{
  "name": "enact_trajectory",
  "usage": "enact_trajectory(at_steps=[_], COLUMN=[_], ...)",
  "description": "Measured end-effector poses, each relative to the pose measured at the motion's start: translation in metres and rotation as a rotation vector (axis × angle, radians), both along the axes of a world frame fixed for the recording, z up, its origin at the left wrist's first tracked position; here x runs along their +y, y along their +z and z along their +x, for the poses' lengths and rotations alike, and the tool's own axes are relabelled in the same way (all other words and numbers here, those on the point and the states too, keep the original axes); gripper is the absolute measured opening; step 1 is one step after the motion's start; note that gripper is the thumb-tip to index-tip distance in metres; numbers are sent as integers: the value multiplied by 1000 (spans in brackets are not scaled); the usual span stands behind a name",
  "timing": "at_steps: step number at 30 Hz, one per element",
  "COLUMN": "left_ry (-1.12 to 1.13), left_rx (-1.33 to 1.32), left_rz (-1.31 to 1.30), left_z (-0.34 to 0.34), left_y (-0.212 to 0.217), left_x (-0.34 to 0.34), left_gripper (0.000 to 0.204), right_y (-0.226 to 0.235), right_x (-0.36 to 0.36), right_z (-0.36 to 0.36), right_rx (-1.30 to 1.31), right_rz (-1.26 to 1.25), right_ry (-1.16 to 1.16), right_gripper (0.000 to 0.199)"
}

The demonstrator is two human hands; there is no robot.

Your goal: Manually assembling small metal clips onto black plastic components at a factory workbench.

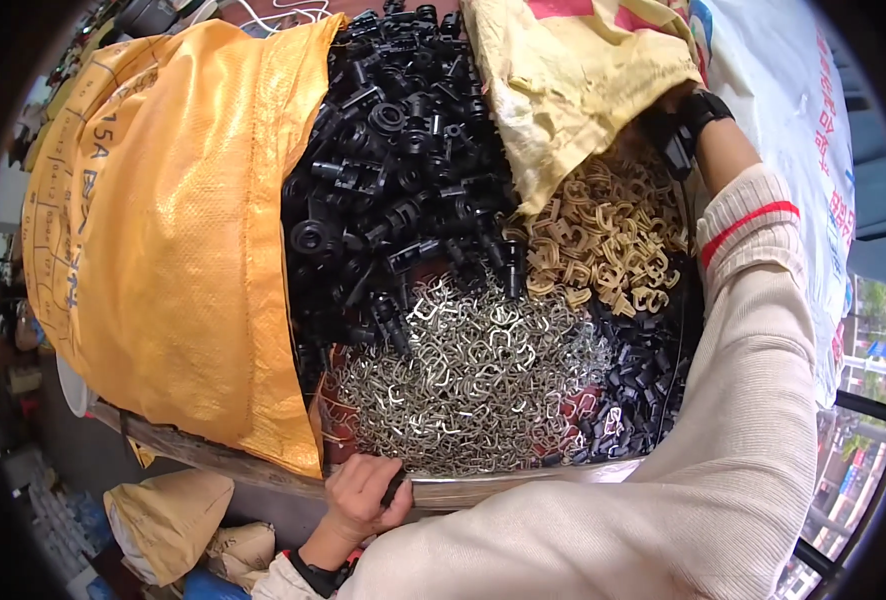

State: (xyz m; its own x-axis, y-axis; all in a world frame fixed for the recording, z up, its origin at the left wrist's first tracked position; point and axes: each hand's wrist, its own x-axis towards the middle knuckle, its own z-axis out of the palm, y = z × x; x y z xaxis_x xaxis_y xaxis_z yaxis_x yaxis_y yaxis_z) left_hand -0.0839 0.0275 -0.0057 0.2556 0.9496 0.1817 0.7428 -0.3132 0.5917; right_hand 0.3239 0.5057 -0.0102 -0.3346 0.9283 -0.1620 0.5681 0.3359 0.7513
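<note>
At the near edge of the table, my left hand [361, 495] is closed. A small black part [394, 489] shows between its thumb and fingers; its kind is not clear. My right hand [677, 103] is at the mouth of a yellow paper-like bag [553, 95] at the far right, and its fingers are hidden there. Below that bag lies a heap of tan clip-shaped pieces [603, 235]. Small silver metal clips [473, 375] spread across the near middle. Behind them rises a pile of black plastic fittings [393, 150].
A full orange woven sack [178, 240] stands at the left, its edge against the fittings. Small dark pieces [643, 375] lie near my right forearm. A white sack [773, 90] is at the far right. Brown paper bags [168, 515] sit below the table's wooden rim [483, 492].
</note>
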Motion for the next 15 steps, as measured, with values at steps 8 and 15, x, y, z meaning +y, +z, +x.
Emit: enact_trajectory(at_steps=[8,15], left_ry=[-16,-1], left_rx=[-52,-20], left_rz=[-3,-29], left_z=[3,0], left_y=[0,6], left_x=[0,2], left_gripper=[27,24], right_y=[-41,-68], right_x=[8,2], right_z=[-70,-50], right_rx=[-780,-1759], right_rz=[452,949], right_ry=[-25,-27], right_gripper=[50,49])
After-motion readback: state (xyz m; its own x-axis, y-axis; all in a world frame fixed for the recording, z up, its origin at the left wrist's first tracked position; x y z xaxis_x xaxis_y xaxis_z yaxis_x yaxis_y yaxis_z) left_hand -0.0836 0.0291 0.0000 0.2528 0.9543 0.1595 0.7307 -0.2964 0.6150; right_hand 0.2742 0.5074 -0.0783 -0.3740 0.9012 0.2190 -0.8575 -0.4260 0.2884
